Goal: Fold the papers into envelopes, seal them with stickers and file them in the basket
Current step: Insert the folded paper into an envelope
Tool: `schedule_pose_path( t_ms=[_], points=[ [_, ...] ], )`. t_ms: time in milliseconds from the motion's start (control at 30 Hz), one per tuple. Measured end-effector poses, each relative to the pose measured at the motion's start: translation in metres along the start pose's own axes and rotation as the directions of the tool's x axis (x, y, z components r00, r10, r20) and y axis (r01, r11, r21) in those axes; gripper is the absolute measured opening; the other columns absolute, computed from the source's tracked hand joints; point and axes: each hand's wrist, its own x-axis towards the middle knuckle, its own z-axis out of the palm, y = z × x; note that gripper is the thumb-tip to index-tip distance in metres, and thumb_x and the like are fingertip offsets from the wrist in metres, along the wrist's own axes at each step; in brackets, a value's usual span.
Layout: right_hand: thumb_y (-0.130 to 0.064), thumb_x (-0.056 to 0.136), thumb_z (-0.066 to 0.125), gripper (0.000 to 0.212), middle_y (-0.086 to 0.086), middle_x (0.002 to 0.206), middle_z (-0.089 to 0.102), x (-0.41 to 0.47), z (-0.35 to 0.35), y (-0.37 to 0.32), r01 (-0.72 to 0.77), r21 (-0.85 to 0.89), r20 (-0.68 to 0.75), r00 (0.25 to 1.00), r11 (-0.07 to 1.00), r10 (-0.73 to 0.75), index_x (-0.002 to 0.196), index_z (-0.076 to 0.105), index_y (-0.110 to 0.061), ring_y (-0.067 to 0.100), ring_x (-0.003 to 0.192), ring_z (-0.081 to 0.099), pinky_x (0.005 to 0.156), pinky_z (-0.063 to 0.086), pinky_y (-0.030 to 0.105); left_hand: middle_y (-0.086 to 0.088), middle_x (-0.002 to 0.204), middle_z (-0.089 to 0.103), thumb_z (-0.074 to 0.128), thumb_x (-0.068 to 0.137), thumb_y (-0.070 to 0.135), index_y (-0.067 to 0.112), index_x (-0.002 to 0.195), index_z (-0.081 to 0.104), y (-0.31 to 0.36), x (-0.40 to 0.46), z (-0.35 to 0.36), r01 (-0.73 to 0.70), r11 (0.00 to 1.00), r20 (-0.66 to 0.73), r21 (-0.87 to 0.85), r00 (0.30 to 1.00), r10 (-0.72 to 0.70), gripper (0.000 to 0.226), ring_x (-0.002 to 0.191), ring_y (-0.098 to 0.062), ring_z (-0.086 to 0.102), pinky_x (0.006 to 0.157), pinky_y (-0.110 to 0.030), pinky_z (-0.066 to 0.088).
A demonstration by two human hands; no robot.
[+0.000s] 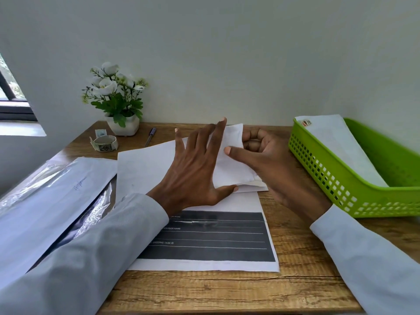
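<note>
A white sheet of paper (pixel 145 169) lies on the wooden desk in front of me, its right part folded up and over. My left hand (pixel 193 171) lies spread on it with straight fingers, pressing it flat. My right hand (pixel 261 160) pinches the raised folded flap (pixel 231 155) between thumb and curled fingers. A green plastic basket (pixel 341 178) stands at the right and holds a finished white envelope (pixel 336 144) sealed with a sticker. A roll of stickers (pixel 105 143) sits at the back left.
A printed form with a dark block (pixel 211 237) lies under the paper, nearer me. A plastic-wrapped stack of paper (pixel 50 196) fills the left side. A potted white flower (pixel 118 98) and a pen (pixel 150 136) stand at the back by the wall.
</note>
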Motion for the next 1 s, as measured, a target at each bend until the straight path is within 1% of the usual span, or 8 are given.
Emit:
schedule_pose_path(
  t_ms=[67, 167, 300, 467, 700, 867, 933, 1000],
  points=[
    [-0.026, 0.081, 0.078, 0.036, 0.001, 0.106, 0.075, 0.000, 0.002, 0.004, -0.044, -0.096, 0.016, 0.999, 0.994, 0.045, 0.114, 0.066, -0.019, 0.017, 0.092, 0.073, 0.081, 0.061, 0.040, -0.015, 0.149, 0.033, 0.044, 0.066, 0.083, 0.011, 0.152, 0.003, 0.000, 0.000, 0.000, -0.007, 1.000, 0.002, 0.008, 1.000, 0.007, 0.119, 0.131, -0.033, 0.038, 0.106, -0.074, 0.019],
    [-0.027, 0.090, 0.069, 0.012, -0.007, 0.101, 0.076, 0.003, 0.001, 0.004, -0.121, -0.130, 0.033, 0.991, 0.984, 0.126, 0.101, 0.070, -0.028, 0.011, 0.088, 0.073, 0.082, 0.061, 0.036, -0.015, 0.150, 0.032, 0.043, 0.066, 0.084, 0.011, 0.152, 0.003, 0.000, 0.000, 0.000, -0.013, 1.000, 0.016, 0.022, 1.000, 0.012, 0.120, 0.132, -0.034, 0.037, 0.105, -0.075, 0.019],
    [-0.017, 0.093, 0.064, 0.019, 0.002, 0.102, 0.077, 0.008, -0.008, -0.004, -0.129, 0.029, 0.072, 0.989, 0.991, 0.127, 0.110, 0.073, -0.012, 0.017, 0.094, 0.073, 0.078, 0.057, 0.032, -0.014, 0.150, 0.031, 0.052, 0.064, 0.083, 0.010, 0.153, 0.005, -0.003, 0.000, -0.003, -0.019, 0.999, 0.011, 0.033, 1.000, 0.019, 0.124, 0.133, -0.032, 0.035, 0.106, -0.073, 0.021],
    [-0.007, 0.091, 0.060, 0.021, 0.007, 0.100, 0.077, 0.011, -0.020, -0.019, -0.135, 0.325, 0.091, 0.990, 0.936, 0.112, 0.109, 0.071, -0.004, 0.015, 0.085, 0.073, 0.063, 0.056, 0.023, -0.013, 0.146, 0.034, 0.060, 0.062, 0.080, 0.008, 0.153, 0.007, -0.010, 0.001, -0.011, -0.001, 1.000, -0.022, 0.020, 1.000, 0.001, 0.128, 0.128, -0.030, 0.037, 0.104, -0.069, 0.026],
    [-0.012, 0.093, 0.058, 0.026, 0.014, 0.112, 0.073, 0.014, -0.027, -0.016, -0.144, 0.293, 0.126, 0.986, 0.945, 0.111, 0.115, 0.069, -0.003, 0.021, 0.093, 0.070, 0.071, 0.054, 0.028, -0.008, 0.134, 0.045, 0.061, 0.059, 0.082, 0.015, 0.152, 0.018, -0.024, 0.006, -0.022, -0.020, 0.999, 0.052, 0.031, 0.998, 0.018, 0.122, 0.115, -0.027, 0.044, 0.106, -0.060, 0.031],
    [-0.029, 0.090, 0.065, 0.019, 0.005, 0.077, 0.072, 0.020, -0.031, -0.010, -0.140, 0.337, 0.035, 0.990, 0.931, 0.136, 0.086, 0.072, -0.012, 0.016, 0.067, 0.066, 0.065, 0.056, 0.029, -0.006, 0.128, 0.048, 0.054, 0.057, 0.087, 0.022, 0.141, 0.033, -0.047, 0.008, -0.034, -0.071, 0.994, 0.151, 0.078, 0.987, 0.059, 0.108, 0.109, -0.024, 0.046, 0.105, -0.054, 0.034],
    [-0.025, 0.091, 0.066, 0.018, 0.005, 0.075, 0.073, 0.020, -0.033, -0.003, -0.131, 0.247, -0.013, 0.990, 0.960, 0.139, 0.089, 0.072, -0.009, 0.015, 0.066, 0.067, 0.068, 0.058, 0.030, -0.005, 0.128, 0.047, 0.052, 0.055, 0.088, 0.023, 0.139, 0.034, -0.056, 0.005, -0.038, -0.070, 0.996, 0.166, 0.060, 0.984, 0.059, 0.107, 0.108, -0.020, 0.042, 0.102, -0.050, 0.034],
    [-0.014, 0.090, 0.068, 0.009, 0.005, 0.080, 0.075, 0.019, -0.030, 0.009, -0.088, 0.006, 0.003, 0.996, 0.996, 0.088, 0.093, 0.073, -0.008, 0.013, 0.070, 0.069, 0.072, 0.057, 0.029, -0.004, 0.130, 0.046, 0.051, 0.054, 0.089, 0.024, 0.138, 0.035, -0.062, 0.004, -0.040, -0.058, 0.998, 0.188, 0.038, 0.981, 0.050, 0.108, 0.109, -0.018, 0.039, 0.101, -0.047, 0.034]
  ],
)
